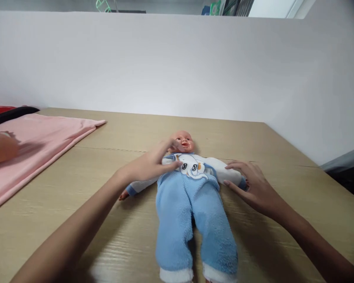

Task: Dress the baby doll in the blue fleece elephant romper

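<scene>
A baby doll [191, 196] lies on its back on the wooden table [76, 188], head away from me. It wears fluffy blue dungarees with an elephant patch and white sleeves. My left hand [153, 163] rests on the doll's shoulder and upper chest, fingers stretched toward the strap near the neck. My right hand [250, 184] lies flat and open over the doll's sleeve end at the right, fingers spread on it.
A pink cloth [32, 153] is spread on the left of the table, with a skin-coloured thing [0, 147] at the left edge that I cannot make out. A red and black object [6, 112] sits behind it. A white partition wall [177, 63] backs the table.
</scene>
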Available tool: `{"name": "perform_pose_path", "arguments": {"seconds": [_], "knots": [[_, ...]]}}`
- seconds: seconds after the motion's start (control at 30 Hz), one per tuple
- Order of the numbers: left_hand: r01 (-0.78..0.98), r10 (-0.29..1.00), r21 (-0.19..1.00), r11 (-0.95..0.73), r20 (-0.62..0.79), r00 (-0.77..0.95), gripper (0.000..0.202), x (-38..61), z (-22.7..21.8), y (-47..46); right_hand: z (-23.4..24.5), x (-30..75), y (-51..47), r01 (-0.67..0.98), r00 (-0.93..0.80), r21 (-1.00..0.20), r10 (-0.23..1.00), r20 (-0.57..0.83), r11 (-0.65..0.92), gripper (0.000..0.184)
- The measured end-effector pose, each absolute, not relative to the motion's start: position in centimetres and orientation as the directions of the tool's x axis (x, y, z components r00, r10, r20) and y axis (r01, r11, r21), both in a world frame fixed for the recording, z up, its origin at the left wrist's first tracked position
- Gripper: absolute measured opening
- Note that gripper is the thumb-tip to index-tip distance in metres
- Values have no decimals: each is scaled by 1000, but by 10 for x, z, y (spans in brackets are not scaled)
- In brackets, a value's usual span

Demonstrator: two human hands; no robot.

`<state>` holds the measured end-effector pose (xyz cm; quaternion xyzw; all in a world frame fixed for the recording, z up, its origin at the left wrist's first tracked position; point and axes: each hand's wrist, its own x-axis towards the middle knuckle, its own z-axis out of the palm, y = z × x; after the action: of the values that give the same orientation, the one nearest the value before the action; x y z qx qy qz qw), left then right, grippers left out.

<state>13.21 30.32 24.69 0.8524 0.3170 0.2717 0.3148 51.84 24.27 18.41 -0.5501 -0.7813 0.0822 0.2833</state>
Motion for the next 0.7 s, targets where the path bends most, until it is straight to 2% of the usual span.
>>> {"name": "perform_pose_path", "arguments": {"seconds": [0.07, 0.13, 0.23, 0.3, 0.4, 0.47, 0.57, 0.7], "knots": [[360, 645, 614, -702, 335, 687, 29, 169, 249, 298, 169, 536, 239, 821, -253, -402, 890, 378, 405, 53], [419, 602, 472, -776, 356, 715, 28, 205, 241, 302, 155, 551, 238, 817, -254, -416, 896, 363, 400, 62], [568, 639, 303, -765, 250, 727, 26, 244, 219, 317, 139, 564, 238, 797, -173, -500, 921, 350, 339, 68], [612, 654, 234, -756, 217, 725, 26, 256, 206, 326, 135, 566, 236, 769, -140, -565, 942, 306, 298, 59], [575, 625, 248, -780, 272, 732, 23, 258, 194, 330, 140, 562, 233, 721, -65, -655, 963, 261, 226, 48], [508, 592, 312, -803, 319, 740, 21, 253, 192, 329, 150, 558, 235, 651, 36, -735, 958, 284, 193, 54], [370, 518, 392, -842, 399, 757, 22, 245, 193, 327, 170, 546, 247, 499, 103, -835, 941, 324, 232, 66], [221, 397, 361, -906, 544, 739, 25, 240, 193, 324, 193, 518, 272, 380, 96, -860, 910, 403, 341, 73]]}}
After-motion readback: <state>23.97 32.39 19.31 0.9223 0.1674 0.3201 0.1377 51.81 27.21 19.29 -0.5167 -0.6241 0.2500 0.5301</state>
